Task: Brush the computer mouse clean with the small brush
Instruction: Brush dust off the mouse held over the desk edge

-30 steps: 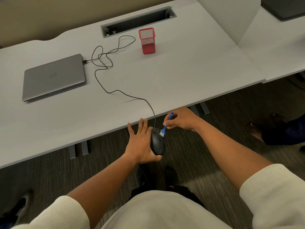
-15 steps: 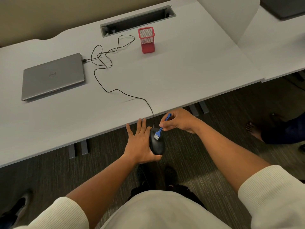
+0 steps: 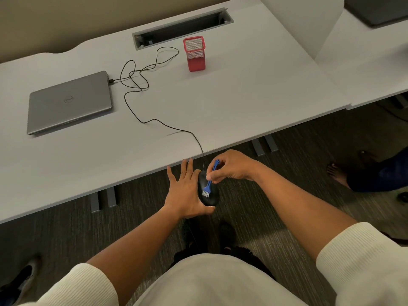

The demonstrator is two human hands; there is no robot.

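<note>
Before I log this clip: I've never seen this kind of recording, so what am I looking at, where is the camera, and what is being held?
There is no robot here. A person wears one wide-angle camera on the head, which looks forward and down, so both forearms reach in from the bottom of the picture. The left hand holds a black computer mouse off the near edge of the desk, above the carpet. The right hand pinches a small blue brush, whose pale bristles rest on the top of the mouse. The mouse cable runs up over the desk in loose loops to a closed grey laptop. A red mesh pen cup stands further back, near a cable slot in the desk.
</note>
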